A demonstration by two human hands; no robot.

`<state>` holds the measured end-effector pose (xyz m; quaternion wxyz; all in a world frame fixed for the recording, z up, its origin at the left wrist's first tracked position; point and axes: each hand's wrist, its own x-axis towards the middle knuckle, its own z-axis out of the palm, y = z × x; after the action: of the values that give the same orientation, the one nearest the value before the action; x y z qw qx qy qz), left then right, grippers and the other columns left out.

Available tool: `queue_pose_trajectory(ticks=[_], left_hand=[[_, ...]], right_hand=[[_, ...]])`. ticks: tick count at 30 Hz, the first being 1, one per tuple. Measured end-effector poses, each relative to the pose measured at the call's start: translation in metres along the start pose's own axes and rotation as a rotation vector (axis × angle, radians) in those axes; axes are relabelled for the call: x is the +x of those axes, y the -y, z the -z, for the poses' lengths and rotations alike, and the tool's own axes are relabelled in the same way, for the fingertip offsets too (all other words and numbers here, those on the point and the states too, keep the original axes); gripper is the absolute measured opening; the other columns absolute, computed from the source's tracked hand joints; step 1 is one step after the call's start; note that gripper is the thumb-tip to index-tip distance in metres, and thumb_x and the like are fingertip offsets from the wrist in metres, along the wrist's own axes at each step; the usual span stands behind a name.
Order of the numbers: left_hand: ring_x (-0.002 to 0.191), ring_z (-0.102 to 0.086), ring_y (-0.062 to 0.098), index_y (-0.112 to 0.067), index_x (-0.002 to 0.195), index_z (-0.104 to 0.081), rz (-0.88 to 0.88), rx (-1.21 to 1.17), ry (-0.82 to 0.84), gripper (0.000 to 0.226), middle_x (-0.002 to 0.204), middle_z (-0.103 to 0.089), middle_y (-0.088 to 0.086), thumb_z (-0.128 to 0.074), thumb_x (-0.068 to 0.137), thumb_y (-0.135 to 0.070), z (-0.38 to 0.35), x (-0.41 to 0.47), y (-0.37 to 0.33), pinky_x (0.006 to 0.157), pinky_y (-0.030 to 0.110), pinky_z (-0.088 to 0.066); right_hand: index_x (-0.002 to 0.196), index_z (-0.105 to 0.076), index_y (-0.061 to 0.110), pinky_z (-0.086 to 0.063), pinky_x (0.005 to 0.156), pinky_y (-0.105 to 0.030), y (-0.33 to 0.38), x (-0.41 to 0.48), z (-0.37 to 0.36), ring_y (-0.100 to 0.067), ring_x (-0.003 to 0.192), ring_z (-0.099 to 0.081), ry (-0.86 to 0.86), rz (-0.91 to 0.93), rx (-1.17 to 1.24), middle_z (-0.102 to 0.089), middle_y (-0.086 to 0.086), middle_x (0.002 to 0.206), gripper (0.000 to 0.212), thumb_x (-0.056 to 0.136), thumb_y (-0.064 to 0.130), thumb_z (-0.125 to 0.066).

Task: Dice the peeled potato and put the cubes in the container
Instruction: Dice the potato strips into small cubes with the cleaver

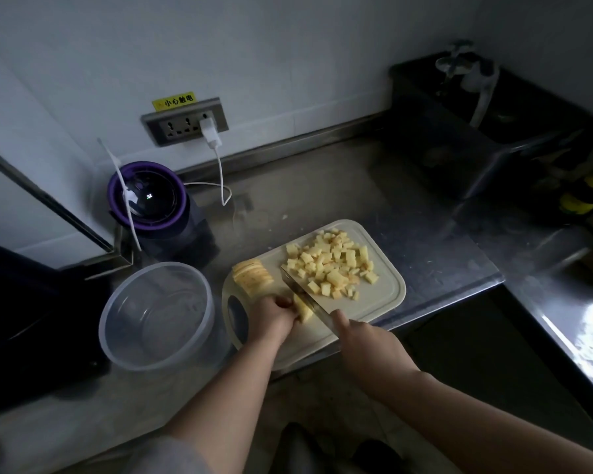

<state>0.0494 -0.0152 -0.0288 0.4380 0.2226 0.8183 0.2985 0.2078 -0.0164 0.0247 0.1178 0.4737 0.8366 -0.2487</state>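
The empty container (117, 336) stands at the tabletop's front edge. On the cutting board (386, 295), left hand (276, 314) fingers (284, 301) clamp the potato piece (304, 311). It looks firm but probably slippery, so pinch it behind the cut line. The right hand (363, 340) grips the knife (305, 297). Light cubes (332, 265) fill the far corner.

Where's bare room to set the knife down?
Bare counter: behind the cutting board toward the wall socket, and right of the board toward the sink. The board is crowded: potato cubes, slices, left hand holding potato, right hand gripping knife.
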Motion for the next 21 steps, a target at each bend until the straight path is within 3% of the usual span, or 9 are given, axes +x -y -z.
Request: queue_pose_trajectory(ticks=[2, 7, 10, 14, 19, 21], left_hand=[[0.096, -0.065, 0.022, -0.02, 0.079, -0.061, 0.013, -0.033, 0.007, 0.012, 0.091, -0.068, 0.003, -0.065, 0.089, -0.013, 0.001, -0.001, 0.0, 0.092, 0.038, -0.052], [0.083, -0.067, 0.018, -0.018, 0.077, -0.062, 0.013, -0.082, 0.007, 0.014, 0.085, -0.07, 0.005, -0.063, 0.09, -0.013, 0.003, -0.003, 0.003, 0.082, 0.032, -0.056], [0.078, -0.065, 0.012, -0.016, 0.086, -0.067, -0.003, -0.064, 0.015, 0.003, 0.083, -0.069, 0.001, -0.066, 0.087, -0.013, 0.004, -0.003, 0.003, 0.069, 0.022, -0.052], [0.074, -0.061, 0.007, -0.015, 0.092, -0.068, 0.003, -0.05, 0.022, 0.005, 0.079, -0.066, -0.004, -0.067, 0.087, -0.013, 0.003, -0.004, 0.002, 0.059, 0.016, -0.045], [0.081, -0.064, 0.011, -0.016, 0.089, -0.067, 0.016, -0.051, 0.026, 0.004, 0.077, -0.064, -0.005, -0.067, 0.087, -0.013, 0.003, -0.002, 0.001, 0.059, 0.015, -0.043], [0.073, -0.058, 0.005, -0.015, 0.092, -0.066, 0.017, -0.041, 0.021, 0.005, 0.074, -0.06, -0.007, -0.066, 0.088, -0.013, 0.002, -0.002, 0.0, 0.058, 0.016, -0.041]], right_hand=[[0.138, -0.028, 0.023, -0.053, 0.062, -0.028, 0.003, -0.001, 0.001, -0.015, 0.075, -0.062, 0.0, 0.008, -0.013, -0.052, 0.002, 0.082, 0.045, 0.099, 0.012, -0.046], [0.138, -0.029, 0.023, -0.051, 0.061, -0.026, 0.006, -0.004, -0.003, -0.013, 0.073, -0.061, -0.002, 0.02, -0.012, -0.051, 0.004, 0.08, 0.045, 0.098, 0.012, -0.048], [0.141, -0.028, 0.022, -0.052, 0.063, -0.025, 0.008, -0.003, -0.005, -0.012, 0.073, -0.06, 0.0, 0.01, -0.006, -0.054, 0.003, 0.085, 0.049, 0.098, 0.013, -0.05], [0.142, -0.027, 0.021, -0.052, 0.061, -0.025, 0.008, -0.002, -0.008, -0.011, 0.073, -0.06, 0.004, 0.011, -0.01, -0.054, 0.003, 0.085, 0.05, 0.098, 0.015, -0.051], [0.146, -0.022, 0.018, -0.053, 0.066, -0.027, 0.009, 0.0, -0.011, -0.014, 0.078, -0.061, 0.013, 0.016, -0.044, -0.056, 0.0, 0.093, 0.055, 0.099, 0.012, -0.049], [0.148, -0.02, 0.017, -0.052, 0.066, -0.027, 0.008, 0.001, -0.012, -0.013, 0.076, -0.059, 0.016, 0.02, -0.052, -0.056, -0.001, 0.096, 0.056, 0.099, 0.011, -0.048]])
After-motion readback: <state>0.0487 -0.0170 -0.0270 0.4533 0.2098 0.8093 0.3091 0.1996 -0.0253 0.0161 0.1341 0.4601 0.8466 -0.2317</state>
